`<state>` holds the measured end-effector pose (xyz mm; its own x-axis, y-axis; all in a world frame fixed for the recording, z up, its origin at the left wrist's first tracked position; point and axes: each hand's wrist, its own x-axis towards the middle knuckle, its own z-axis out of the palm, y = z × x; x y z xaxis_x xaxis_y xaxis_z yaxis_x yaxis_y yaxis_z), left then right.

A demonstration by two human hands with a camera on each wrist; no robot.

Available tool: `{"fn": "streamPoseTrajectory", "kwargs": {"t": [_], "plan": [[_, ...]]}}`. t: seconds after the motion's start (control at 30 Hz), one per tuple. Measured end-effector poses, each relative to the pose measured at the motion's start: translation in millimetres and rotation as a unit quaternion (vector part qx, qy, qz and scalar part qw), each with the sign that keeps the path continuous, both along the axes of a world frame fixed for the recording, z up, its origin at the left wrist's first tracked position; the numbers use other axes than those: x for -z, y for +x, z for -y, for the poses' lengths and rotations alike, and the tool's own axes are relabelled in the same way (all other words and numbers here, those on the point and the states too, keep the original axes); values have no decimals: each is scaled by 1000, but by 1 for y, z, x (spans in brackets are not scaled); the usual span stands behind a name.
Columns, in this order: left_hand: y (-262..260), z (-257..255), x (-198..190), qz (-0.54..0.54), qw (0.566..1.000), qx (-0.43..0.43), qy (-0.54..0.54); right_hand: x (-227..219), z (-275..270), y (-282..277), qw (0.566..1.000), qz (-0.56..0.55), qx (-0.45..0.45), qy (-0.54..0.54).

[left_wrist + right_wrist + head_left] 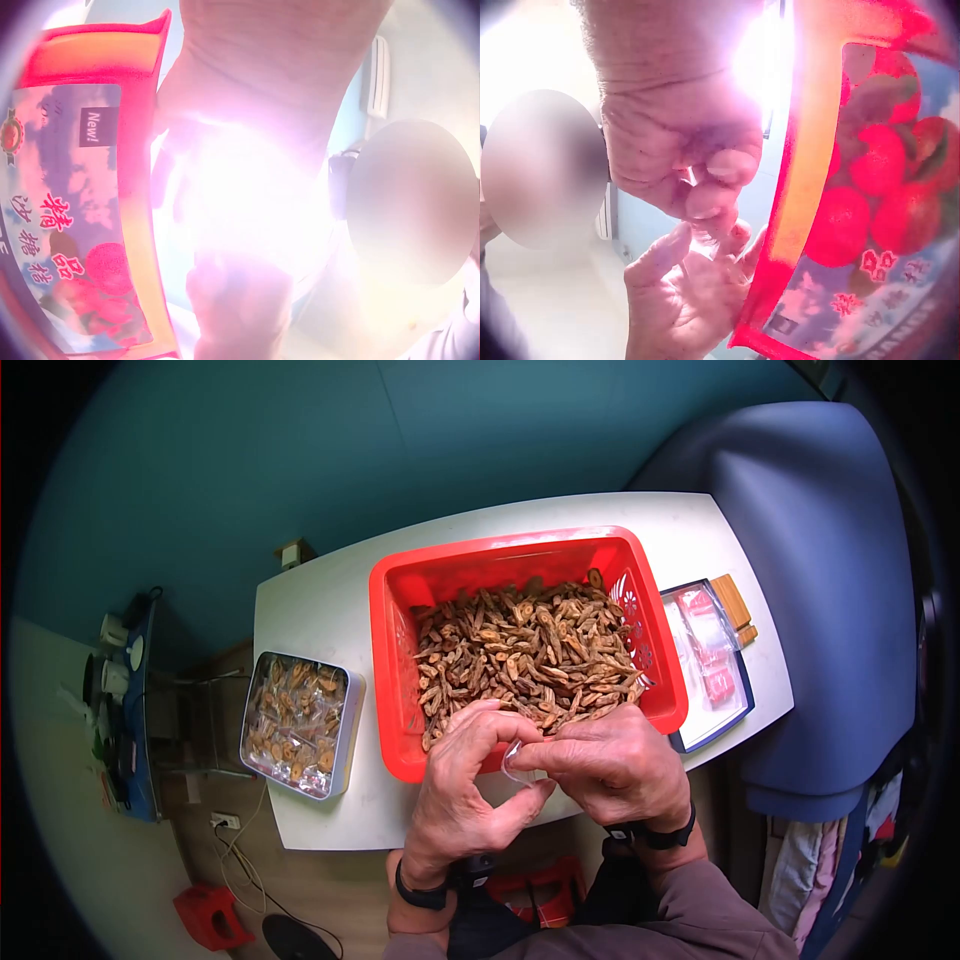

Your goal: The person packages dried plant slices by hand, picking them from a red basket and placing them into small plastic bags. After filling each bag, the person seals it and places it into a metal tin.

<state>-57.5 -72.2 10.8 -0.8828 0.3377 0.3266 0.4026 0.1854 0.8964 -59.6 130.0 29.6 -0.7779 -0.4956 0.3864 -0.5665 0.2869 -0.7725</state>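
Both hands meet over the near rim of a red plastic basket (400,760) heaped with dried brown root slices (530,650). Between them is a small clear plastic bag (512,762). My left hand (468,785) curves thumb and fingers around the bag from the left. From the right, my right hand (625,770) pinches at the bag with its fingers curled in. In the right wrist view the right hand (690,161) is folded above the left hand's open-facing palm (686,300). Glare hides most of the left hand (270,67) in the left wrist view.
A tin (345,745) of small filled clear bags stands on the white table (340,820) to the left. Right of the basket lie a blue-edged tray (715,720) with clear and pink packets and a wooden piece (732,600). A blue draped cover (820,610) borders the table's right.
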Motion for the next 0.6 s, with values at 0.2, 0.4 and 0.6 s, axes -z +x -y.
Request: {"fn": "streamPoseTrajectory", "kwargs": {"t": [0.2,0.4,0.6], "plan": [[-1,5,-2,14,999,34,-28,4,-2,0,998,-18,-44,37],[-2,9,-8,38,997,64,-28,5,1,-3,995,-80,-38,41],[2,15,-13,115,989,88,17,-3,6,3,989,-138,-14,43]]}}
